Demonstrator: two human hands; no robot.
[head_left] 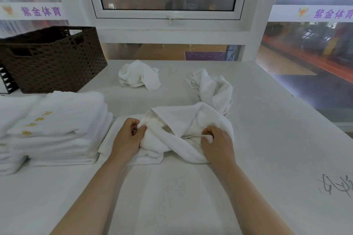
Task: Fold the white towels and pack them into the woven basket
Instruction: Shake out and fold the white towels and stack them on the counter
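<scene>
Towel (pixel 183 120) lies bunched mid-table, pinched by the left hand (pixel 128 135) and right hand (pixel 217 142), its far folds hidden. Basket (pixel 51 59) at ten o'clock is cut off left. Bare table (pixel 277 139) runs toward three o'clock.

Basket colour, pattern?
Dark brown basket, open lattice weave with handle cutouts; clearest in the head view.

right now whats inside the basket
Only the dark inner walls near the rim of the basket show, with no towel above the rim. Its near wall hides the bottom.
</scene>
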